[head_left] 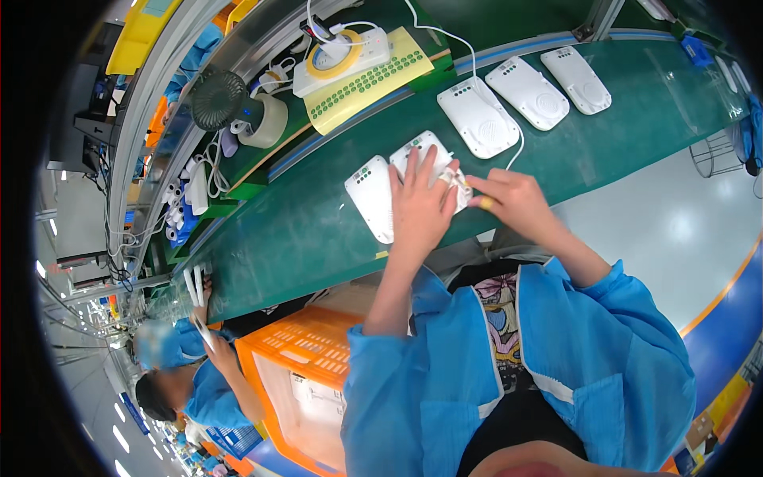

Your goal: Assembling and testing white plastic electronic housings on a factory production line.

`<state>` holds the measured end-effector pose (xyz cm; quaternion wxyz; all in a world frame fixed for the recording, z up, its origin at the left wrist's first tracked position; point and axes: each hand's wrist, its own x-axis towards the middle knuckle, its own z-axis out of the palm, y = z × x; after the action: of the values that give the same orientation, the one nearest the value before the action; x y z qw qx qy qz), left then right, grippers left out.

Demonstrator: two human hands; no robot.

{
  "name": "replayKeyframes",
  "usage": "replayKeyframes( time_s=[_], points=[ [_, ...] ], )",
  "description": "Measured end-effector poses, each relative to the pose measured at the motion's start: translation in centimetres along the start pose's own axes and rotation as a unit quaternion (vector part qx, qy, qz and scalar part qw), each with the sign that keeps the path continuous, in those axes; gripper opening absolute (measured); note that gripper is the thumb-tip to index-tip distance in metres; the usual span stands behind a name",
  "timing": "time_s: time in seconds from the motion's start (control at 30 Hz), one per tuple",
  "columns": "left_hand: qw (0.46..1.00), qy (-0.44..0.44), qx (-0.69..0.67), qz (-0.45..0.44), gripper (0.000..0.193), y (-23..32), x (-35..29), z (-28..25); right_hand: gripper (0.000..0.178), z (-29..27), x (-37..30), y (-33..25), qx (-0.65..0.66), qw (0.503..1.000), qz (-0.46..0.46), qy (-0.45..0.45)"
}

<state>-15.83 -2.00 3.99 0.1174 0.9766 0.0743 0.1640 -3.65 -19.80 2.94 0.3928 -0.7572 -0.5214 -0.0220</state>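
Observation:
A white plastic device (415,146) with rounded ends lies on the green bench. My left hand (421,207) is spread over it, fingers stretched across its face and thumb along its near right side, gripping it against the bench. At its near right end my right hand (513,197) is closed in a pinch; what its fingertips hold is hidden. A thin white cable (521,141) curves down to the back of that hand. Yellow bands cover fingers on both hands. Touching the left side of my left hand is a second white device (370,195).
Three similar devices (478,119) lie farther right on the green bench (294,222). At the back stand a power strip (369,60) on a yellow sheet, a small fan (220,102) and a tape roll (266,123). An orange crate (298,338) is by my left; a co-worker (211,389) sits beyond it.

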Motion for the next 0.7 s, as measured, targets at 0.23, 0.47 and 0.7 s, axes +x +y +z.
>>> replayKeyframes(
  time_s=[0.23,0.47,0.7],
  points=[
    [0.997,0.067,-0.028,-0.025,0.023,-8.1,-0.7,-2.3,0.022,-10.1,1.5,7.1,-0.105,0.950,0.104,0.276],
    [0.993,0.048,-0.090,0.052,0.062,0.6,7.5,1.7,0.013,-6.6,2.7,8.0,-0.044,0.982,0.091,0.162],
    [0.994,0.009,-0.097,0.044,0.073,2.6,5.2,3.5,0.009,-4.2,3.4,7.0,0.009,0.991,0.109,0.074]
  ],
)
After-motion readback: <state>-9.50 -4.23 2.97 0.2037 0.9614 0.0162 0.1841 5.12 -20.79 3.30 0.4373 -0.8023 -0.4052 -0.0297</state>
